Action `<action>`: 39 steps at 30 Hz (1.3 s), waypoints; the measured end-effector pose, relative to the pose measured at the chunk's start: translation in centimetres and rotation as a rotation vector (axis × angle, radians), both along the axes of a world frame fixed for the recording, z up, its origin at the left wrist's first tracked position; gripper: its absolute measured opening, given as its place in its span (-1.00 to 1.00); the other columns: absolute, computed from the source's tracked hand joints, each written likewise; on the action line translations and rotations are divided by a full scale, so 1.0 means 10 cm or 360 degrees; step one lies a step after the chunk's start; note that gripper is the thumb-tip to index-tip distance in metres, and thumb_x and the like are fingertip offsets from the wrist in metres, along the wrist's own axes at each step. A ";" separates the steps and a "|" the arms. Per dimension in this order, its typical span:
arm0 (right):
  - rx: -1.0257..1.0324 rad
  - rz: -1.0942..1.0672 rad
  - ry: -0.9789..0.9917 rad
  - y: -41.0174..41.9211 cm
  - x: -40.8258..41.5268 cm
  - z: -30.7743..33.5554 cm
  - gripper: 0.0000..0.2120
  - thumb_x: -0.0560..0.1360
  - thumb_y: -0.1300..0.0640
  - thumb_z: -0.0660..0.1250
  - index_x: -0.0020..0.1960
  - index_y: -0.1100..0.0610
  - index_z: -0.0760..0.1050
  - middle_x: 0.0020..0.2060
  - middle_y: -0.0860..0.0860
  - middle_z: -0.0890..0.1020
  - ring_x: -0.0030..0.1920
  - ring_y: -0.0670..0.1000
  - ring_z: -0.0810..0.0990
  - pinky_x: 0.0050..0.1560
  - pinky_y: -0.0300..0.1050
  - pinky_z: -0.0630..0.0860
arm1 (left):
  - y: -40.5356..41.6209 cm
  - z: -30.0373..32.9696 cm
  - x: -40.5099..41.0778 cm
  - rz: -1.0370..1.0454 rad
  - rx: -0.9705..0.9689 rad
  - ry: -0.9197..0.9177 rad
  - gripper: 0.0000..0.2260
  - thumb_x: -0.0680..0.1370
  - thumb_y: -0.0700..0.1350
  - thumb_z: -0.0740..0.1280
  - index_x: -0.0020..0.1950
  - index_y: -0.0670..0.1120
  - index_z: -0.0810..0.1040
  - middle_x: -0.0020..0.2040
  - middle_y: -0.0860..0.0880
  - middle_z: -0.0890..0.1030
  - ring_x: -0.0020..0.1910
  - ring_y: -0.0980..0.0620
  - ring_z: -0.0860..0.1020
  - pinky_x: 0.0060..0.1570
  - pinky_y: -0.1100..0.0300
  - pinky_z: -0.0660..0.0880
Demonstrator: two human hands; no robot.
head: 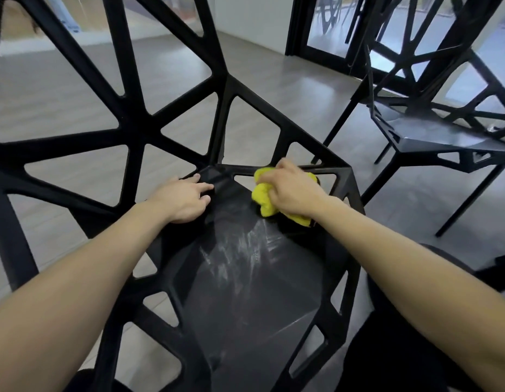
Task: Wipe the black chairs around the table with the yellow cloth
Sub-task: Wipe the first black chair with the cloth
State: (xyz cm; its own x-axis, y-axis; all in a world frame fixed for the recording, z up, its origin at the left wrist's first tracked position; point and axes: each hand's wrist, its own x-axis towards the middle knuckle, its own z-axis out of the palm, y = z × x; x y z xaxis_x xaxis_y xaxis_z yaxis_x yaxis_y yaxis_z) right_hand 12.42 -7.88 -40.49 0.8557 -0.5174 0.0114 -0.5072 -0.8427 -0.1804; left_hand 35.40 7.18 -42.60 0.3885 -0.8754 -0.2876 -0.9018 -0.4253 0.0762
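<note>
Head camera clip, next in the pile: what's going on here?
A person is wiping a black chair. The right hand grips a bunched yellow cloth and presses it on the far part of the seat, near the back edge. The left hand rests with fingers spread on the seat's far left corner, seemingly steadying it. Whitish streaks show on the seat nearer the camera. A second black chair stands to the right.

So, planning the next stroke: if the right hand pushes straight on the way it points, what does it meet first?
Probably the seat's far rim, just beyond the right hand gripping the yellow cloth; depth is uncertain.
</note>
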 end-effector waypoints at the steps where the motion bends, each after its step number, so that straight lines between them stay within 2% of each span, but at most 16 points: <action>1: 0.0070 0.0072 0.0113 0.08 -0.05 -0.01 -0.57 0.53 0.11 0.22 0.34 -0.10 0.61 0.06 0.04 0.53 0.18 0.11 0.50 0.22 0.03 0.50 | 0.00 0.01 0.00 0.0002 0.0001 0.0000 -0.53 0.75 0.18 0.04 0.70 0.27 0.23 0.77 0.02 0.08 0.69 -0.22 0.16 0.62 -0.06 0.17; 3: 0.0195 0.0166 0.0199 0.15 -0.29 -0.08 -0.48 0.47 0.02 0.14 0.37 -0.25 0.56 0.06 -0.06 0.48 0.20 -0.03 0.47 0.25 0.07 0.53 | 0.00 0.01 -0.02 -0.0015 0.0001 0.0000 -0.51 0.74 0.19 0.04 0.70 0.28 0.20 0.77 0.03 0.06 0.68 -0.24 0.16 0.62 -0.10 0.20; 5: 0.0243 0.0109 0.0127 0.15 -0.36 -0.11 -0.45 0.46 0.02 0.11 0.38 -0.29 0.53 0.03 -0.14 0.46 0.22 -0.11 0.42 0.24 0.15 0.55 | 0.01 -0.04 -0.01 -0.0022 0.0013 -0.0020 -0.49 0.73 0.19 0.03 0.71 0.29 0.16 0.77 0.03 0.03 0.68 -0.26 0.16 0.62 -0.15 0.21; 9: 0.0086 0.0068 0.0005 0.37 0.12 -0.22 -0.50 0.59 0.17 0.22 0.50 -0.06 0.49 0.23 0.00 0.62 0.31 0.10 0.41 0.29 0.16 0.47 | -0.03 -0.09 0.02 -0.0015 0.0005 -0.0021 -0.48 0.73 0.20 0.02 0.72 0.28 0.15 0.77 0.02 0.02 0.69 -0.28 0.15 0.63 -0.16 0.20; 11: -0.0004 0.0064 0.0057 0.45 -0.03 -0.16 -0.53 0.60 0.14 0.23 0.49 -0.04 0.50 0.25 0.03 0.61 0.31 0.13 0.44 0.31 0.09 0.42 | -0.03 -0.09 0.02 -0.0027 0.0015 -0.0032 -0.48 0.72 0.21 0.01 0.72 0.26 0.16 0.78 -0.01 0.03 0.69 -0.28 0.14 0.65 -0.17 0.17; 15: -0.0051 -0.0183 0.0063 0.31 -0.86 0.09 -0.49 0.56 0.10 0.18 0.45 -0.17 0.56 0.28 0.03 0.53 0.39 0.00 0.39 0.37 0.05 0.41 | -0.05 -0.04 -0.14 -0.0098 0.0020 -0.0238 -0.47 0.72 0.25 0.01 0.66 0.14 0.33 0.68 -0.08 0.30 0.66 -0.21 0.19 0.61 -0.19 0.17; 18: -0.0081 -0.0158 0.0022 0.22 -0.56 -0.09 -0.41 0.49 0.05 0.05 0.44 -0.04 0.58 0.41 0.06 0.58 0.55 0.04 0.34 0.52 0.13 0.35 | -0.12 -0.02 -0.28 -0.0239 -0.0074 -0.0316 -0.52 0.74 0.19 0.01 0.57 0.05 0.43 0.52 -0.07 0.49 0.55 -0.14 0.37 0.52 -0.12 0.32; 21: 0.0082 -0.0181 -0.0024 0.44 -0.40 -0.14 -0.42 0.51 0.02 0.07 0.47 0.00 0.55 0.42 0.02 0.59 0.56 0.03 0.35 0.58 0.02 0.31 | -0.16 -0.07 -0.37 -0.0321 -0.0196 -0.0214 -0.54 0.76 0.14 0.03 0.57 0.01 0.44 0.52 -0.07 0.49 0.49 -0.14 0.42 0.47 -0.10 0.40; 23: 0.0147 -0.0179 -0.0028 0.60 -0.82 -0.03 -0.48 0.53 0.05 0.18 0.47 -0.13 0.53 0.48 -0.09 0.53 0.57 -0.11 0.33 0.52 -0.12 0.31 | -0.17 -0.10 -0.40 -0.0365 -0.0208 -0.0182 -0.54 0.76 0.15 0.03 0.58 0.02 0.43 0.52 -0.09 0.47 0.49 -0.15 0.42 0.45 -0.10 0.41; 25: 0.0144 -0.0258 -0.0063 0.61 -1.28 0.04 -0.44 0.55 0.17 0.25 0.51 -0.14 0.48 0.53 -0.12 0.47 0.60 -0.17 0.26 0.55 -0.18 0.27 | -0.17 -0.15 -0.45 -0.0358 -0.0195 -0.0192 -0.53 0.76 0.16 0.02 0.57 0.00 0.42 0.48 -0.11 0.47 0.46 -0.17 0.43 0.42 -0.11 0.43; 28: 0.0036 -0.0551 -0.0221 0.40 -1.39 -0.07 -0.38 0.56 0.25 0.20 0.60 -0.06 0.39 0.60 -0.07 0.38 0.68 -0.09 0.12 0.65 0.02 0.19 | -0.16 -0.20 -0.55 -0.0320 -0.0203 -0.0239 -0.53 0.75 0.17 0.01 0.47 -0.05 0.48 0.38 -0.14 0.51 0.39 -0.19 0.47 0.36 -0.12 0.42; 30: -0.0042 -0.0667 -0.0274 0.45 -1.21 -0.18 -0.38 0.53 0.11 0.10 0.60 -0.06 0.38 0.61 -0.10 0.38 0.69 -0.06 0.10 0.68 0.07 0.13 | -0.17 -0.25 -0.59 -0.0369 -0.0334 -0.0245 -0.54 0.75 0.16 0.02 0.42 -0.06 0.53 0.33 -0.14 0.56 0.35 -0.20 0.50 0.35 -0.12 0.42; 32: -0.0055 -0.0573 -0.0254 0.69 -1.11 -0.19 -0.36 0.50 -0.03 0.07 0.58 -0.07 0.42 0.59 -0.11 0.42 0.68 -0.04 0.17 0.67 0.06 0.15 | -0.18 -0.28 -0.63 -0.0497 -0.0536 -0.0159 -0.52 0.73 0.15 0.02 0.39 -0.07 0.58 0.33 -0.12 0.60 0.33 -0.20 0.53 0.38 -0.12 0.44; 34: 0.0007 -0.0350 -0.0226 0.96 -1.23 -0.17 -0.40 0.51 -0.05 0.15 0.54 -0.07 0.46 0.53 -0.13 0.49 0.66 -0.07 0.21 0.66 0.01 0.17 | -0.18 -0.27 -0.71 -0.0690 -0.0650 0.0024 -0.52 0.73 0.13 0.06 0.44 -0.08 0.59 0.39 -0.10 0.61 0.38 -0.19 0.53 0.45 -0.11 0.42; 36: 0.0032 -0.0189 -0.0233 1.05 -1.43 -0.17 -0.46 0.58 -0.03 0.23 0.56 -0.05 0.44 0.55 -0.15 0.47 0.68 -0.09 0.14 0.68 -0.01 0.08 | -0.15 -0.20 -0.84 -0.0851 -0.0666 0.0170 -0.54 0.75 0.12 0.12 0.52 -0.06 0.55 0.49 -0.06 0.55 0.48 -0.13 0.47 0.54 -0.05 0.36; 39: 0.0008 -0.0328 -0.0349 0.64 -1.62 -0.21 -0.48 0.69 -0.07 0.21 0.63 -0.02 0.34 0.64 -0.12 0.32 0.71 -0.05 -0.01 0.70 0.14 0.04 | -0.13 -0.11 -1.01 -0.0965 -0.0597 0.0303 -0.36 0.67 0.27 -0.04 0.59 -0.01 0.49 0.55 -0.01 0.50 0.53 -0.06 0.42 0.60 0.02 0.29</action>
